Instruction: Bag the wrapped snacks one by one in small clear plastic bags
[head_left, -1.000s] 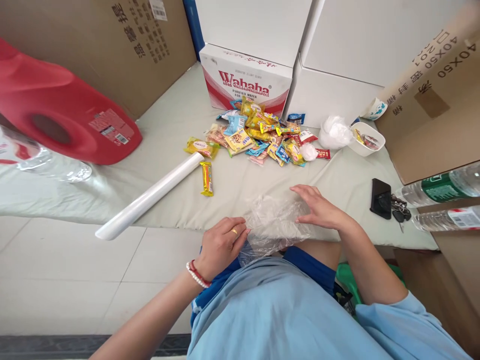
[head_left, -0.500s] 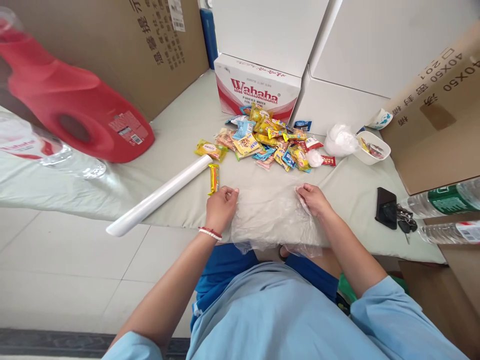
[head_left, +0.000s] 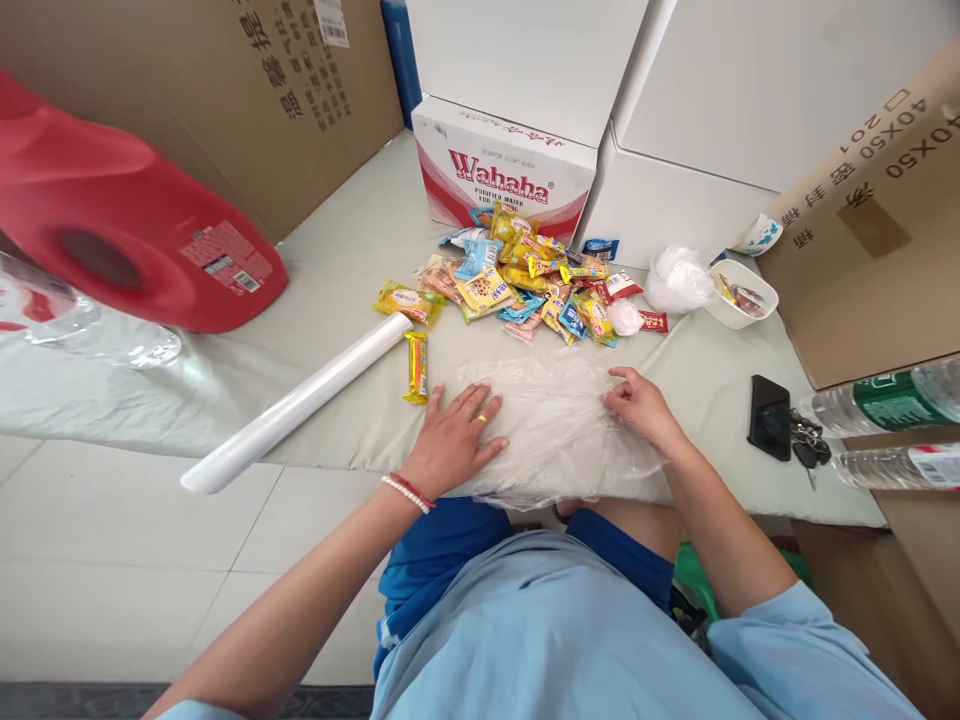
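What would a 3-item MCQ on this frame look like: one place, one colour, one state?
1. Where is the phone?
A. Beside the right hand, next to the keys
B. On top of the snack pile
C. Under the jug

2. What colour is the jug?
A. White
B. Red
C. Green

3. How is the left hand?
A. In a fist gripping the roll
B. Lifted clear of the table
C. Flat, fingers spread, on the plastic sheet

Answers:
1. A: the phone lies on the table right of the right hand, with the keys at its side.
2. B: its body is red with a label.
3. C: the palm presses the left edge of the plastic sheet, while the roll lies untouched nearby.
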